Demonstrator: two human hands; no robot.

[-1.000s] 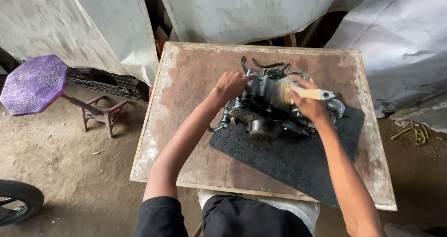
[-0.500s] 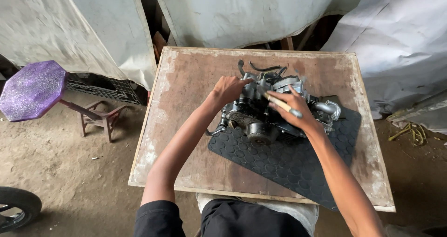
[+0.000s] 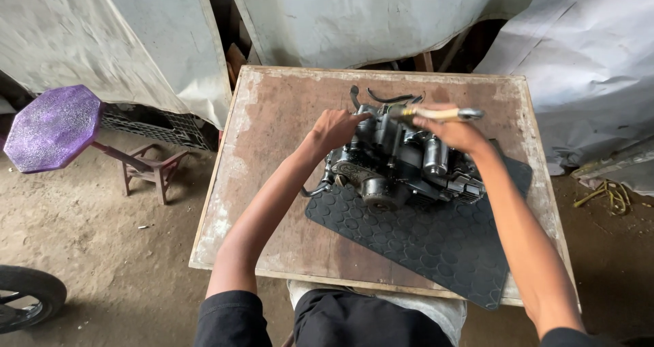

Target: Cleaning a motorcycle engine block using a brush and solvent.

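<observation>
Head view shows a dark metal engine block (image 3: pixel 402 163) on a black rubber mat (image 3: pixel 436 245), toward the table's (image 3: pixel 272 149) two o'clock. It looks heavy, rigid and greasy, best gripped by its casing edges. Left hand (image 3: pixel 335 125) rests open on its ten o'clock corner; right hand (image 3: pixel 453 132) is closed around a pale-handled tool (image 3: pixel 439 114).

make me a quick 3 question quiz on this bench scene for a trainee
1. True or false: the engine block sits on a black rubber mat.
2. Which hand holds the pale-handled tool? A) left B) right
3. What purple thing stands left of the wooden table?

Key
1. True.
2. B: the right hand grips it; the left hand rests on the engine block.
3. An eight-sided purple stool.
</observation>
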